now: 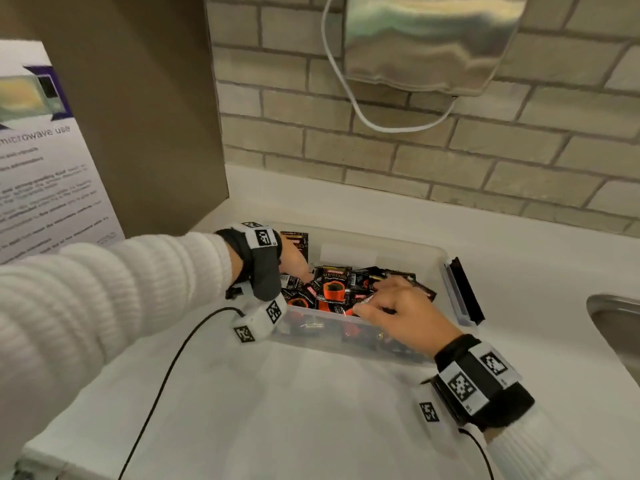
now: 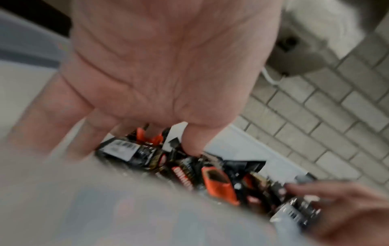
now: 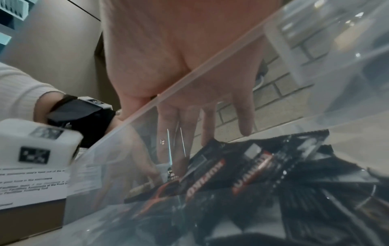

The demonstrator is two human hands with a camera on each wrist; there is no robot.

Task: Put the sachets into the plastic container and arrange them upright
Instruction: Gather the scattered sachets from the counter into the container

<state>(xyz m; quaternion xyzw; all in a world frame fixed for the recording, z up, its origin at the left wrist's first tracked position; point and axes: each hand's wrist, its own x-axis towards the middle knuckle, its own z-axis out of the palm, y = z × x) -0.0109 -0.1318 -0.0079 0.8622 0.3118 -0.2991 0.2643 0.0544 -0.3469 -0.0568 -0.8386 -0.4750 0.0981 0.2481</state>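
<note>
A clear plastic container (image 1: 381,242) stands on the white counter and holds a loose pile of black-and-orange sachets (image 1: 334,285). One sachet (image 1: 294,241) stands upright against its left end. My left hand (image 1: 294,265) reaches into that end, and the left wrist view shows its fingers (image 2: 189,146) straight, pushing down among the sachets (image 2: 216,183). My right hand (image 1: 377,303) is over the front right of the pile and pinches a sachet (image 2: 294,213) between thumb and fingers. In the right wrist view, that hand (image 3: 189,149) shows through the container wall (image 3: 315,50).
A steel sink (image 1: 616,323) lies at the right edge. A dark-edged lid (image 1: 464,292) leans at the container's right end. A cardboard box (image 1: 156,116) with a notice stands at the left. A metal dispenser (image 1: 429,39) hangs on the brick wall. A black cable (image 1: 166,375) crosses the counter.
</note>
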